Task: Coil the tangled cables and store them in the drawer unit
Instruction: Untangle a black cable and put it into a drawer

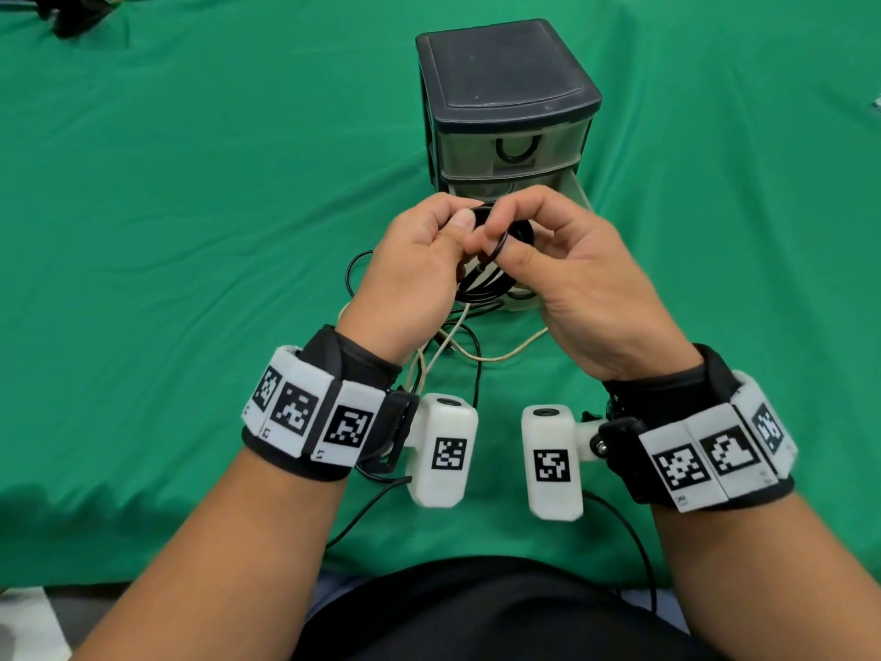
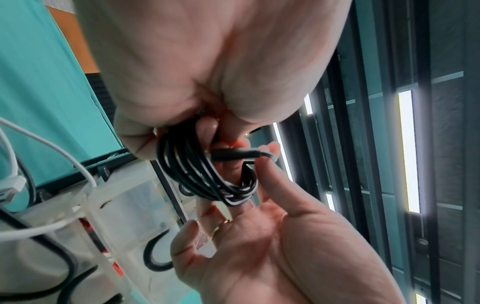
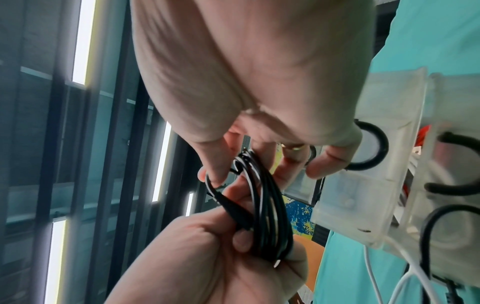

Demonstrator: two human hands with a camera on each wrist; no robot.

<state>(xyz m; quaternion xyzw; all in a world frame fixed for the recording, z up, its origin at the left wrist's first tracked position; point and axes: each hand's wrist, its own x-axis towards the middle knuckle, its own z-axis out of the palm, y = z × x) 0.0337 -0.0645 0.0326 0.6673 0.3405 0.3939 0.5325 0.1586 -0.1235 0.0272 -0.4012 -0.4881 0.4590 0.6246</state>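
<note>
A black cable [image 1: 481, 274] is wound into a small coil, held above the green cloth just in front of the drawer unit [image 1: 505, 88]. My left hand [image 1: 457, 231] grips one side of the coil [image 2: 187, 164] in its curled fingers, with the plug end [image 2: 233, 156] sticking out. My right hand [image 1: 496, 236] pinches the cable's loose end, which hooks round its index finger [image 3: 210, 179] beside the coil [image 3: 270, 216]. The unit's lower drawer [image 1: 572, 193] stands pulled out behind my hands and is partly hidden.
A white cable [image 1: 476, 355] and another loose black cable [image 1: 355, 269] lie tangled on the green cloth [image 1: 190, 183] under my wrists. The upper drawer [image 1: 515, 145] is pushed in. A dark object [image 1: 71, 16] sits at the far left corner.
</note>
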